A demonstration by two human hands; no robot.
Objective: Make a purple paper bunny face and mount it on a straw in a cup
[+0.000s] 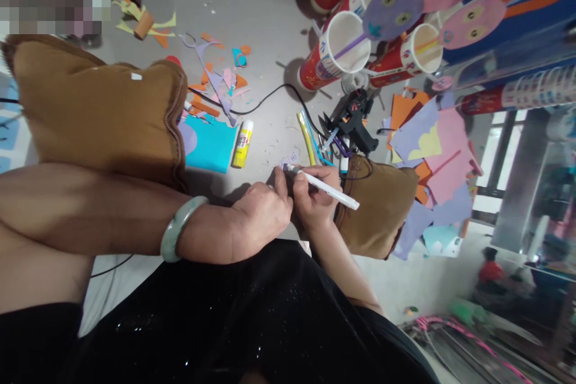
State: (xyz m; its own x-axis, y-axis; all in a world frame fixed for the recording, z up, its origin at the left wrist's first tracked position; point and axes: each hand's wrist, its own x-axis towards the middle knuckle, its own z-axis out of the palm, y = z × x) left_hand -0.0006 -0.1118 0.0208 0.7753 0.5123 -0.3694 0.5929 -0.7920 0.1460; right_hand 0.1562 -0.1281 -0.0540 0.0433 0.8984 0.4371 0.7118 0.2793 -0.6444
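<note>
In my right hand is a white marker pen, pinched with its tip down on a small pale lavender paper piece that bears the handwriting "Hi". My left hand is beside it, its fingers mostly curled; one finger presses at the edge of that paper, which is partly covered. A yellow glue stick lies left of the paper, beside a turquoise sheet. Yellow and blue strips and a black glue gun lie just beyond my right hand.
Brown cushions flank the work area. Red paper cups with animal-face sticks stand at the back right. A black cable crosses the grey table among paper scraps. Coloured paper is piled at the right.
</note>
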